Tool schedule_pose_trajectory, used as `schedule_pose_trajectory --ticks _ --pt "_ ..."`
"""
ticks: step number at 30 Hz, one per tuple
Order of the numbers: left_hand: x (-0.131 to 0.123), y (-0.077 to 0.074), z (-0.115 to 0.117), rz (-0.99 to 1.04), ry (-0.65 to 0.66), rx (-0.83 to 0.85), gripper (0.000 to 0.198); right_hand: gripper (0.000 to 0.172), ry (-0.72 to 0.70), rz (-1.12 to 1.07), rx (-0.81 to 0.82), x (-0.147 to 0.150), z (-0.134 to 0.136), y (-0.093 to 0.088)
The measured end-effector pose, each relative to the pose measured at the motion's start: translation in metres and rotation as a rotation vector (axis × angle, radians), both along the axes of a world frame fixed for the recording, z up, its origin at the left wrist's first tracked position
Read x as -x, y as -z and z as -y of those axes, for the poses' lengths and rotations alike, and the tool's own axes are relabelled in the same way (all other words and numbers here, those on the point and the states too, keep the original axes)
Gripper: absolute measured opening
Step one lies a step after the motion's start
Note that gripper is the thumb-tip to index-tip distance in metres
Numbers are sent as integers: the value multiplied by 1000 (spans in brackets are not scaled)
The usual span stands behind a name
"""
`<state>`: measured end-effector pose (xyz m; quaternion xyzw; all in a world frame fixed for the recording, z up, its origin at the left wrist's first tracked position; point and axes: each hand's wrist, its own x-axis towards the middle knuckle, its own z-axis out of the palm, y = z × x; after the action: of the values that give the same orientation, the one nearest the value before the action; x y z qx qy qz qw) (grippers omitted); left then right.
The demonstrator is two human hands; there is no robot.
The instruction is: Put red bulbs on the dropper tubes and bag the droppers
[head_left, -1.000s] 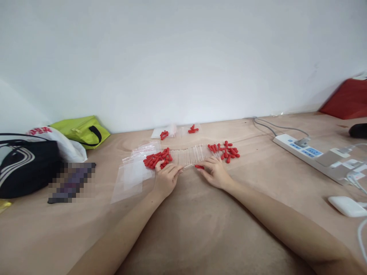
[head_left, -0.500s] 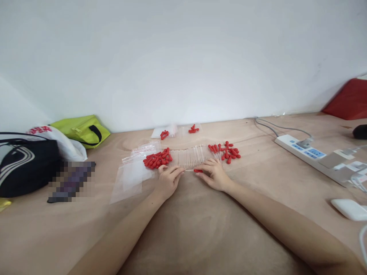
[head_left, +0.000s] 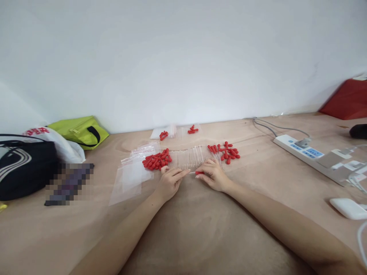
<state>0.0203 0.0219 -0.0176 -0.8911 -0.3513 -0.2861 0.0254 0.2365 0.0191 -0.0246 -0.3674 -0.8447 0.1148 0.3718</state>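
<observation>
Plain pale wall point(head_left: 183, 68) fills the upper half of the frame, above a brown table point(head_left: 200, 233). At the centre I see the left hand point(head_left: 171, 182) pinching a thin clear tube point(head_left: 192, 173), its tip close to the red bulb point(head_left: 199, 173) that the right hand point(head_left: 214, 176) nips between thumb and fingers; whether the two touch is too small for me to tell. Just above lies a row of tubes point(head_left: 187, 156), with a left heap of bulbs point(head_left: 156, 160) and a right heap of bulbs point(head_left: 231, 152) at its ends. I judge the tube light, stiff, slippery and, if glass, easily snapped, so I favour a gentle hold near its end. The bulb looks light, soft and rubbery, best steadied by its narrow neck.
</observation>
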Motion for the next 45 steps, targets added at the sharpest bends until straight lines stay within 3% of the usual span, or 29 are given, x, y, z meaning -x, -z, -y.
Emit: schedule_pose_trajectory --ticks 28,38,45 --pt "-3 -3 2 -125 64 -45 32 18 1 61 -147 -1 -1 4" --pt "-7 4 -2 22 -69 -105 28 20 28 60 -92 -4 -12 4" --pt "-10 -5 4 -41 -108 -76 26 17 38 121 -124 -3 -11 5"
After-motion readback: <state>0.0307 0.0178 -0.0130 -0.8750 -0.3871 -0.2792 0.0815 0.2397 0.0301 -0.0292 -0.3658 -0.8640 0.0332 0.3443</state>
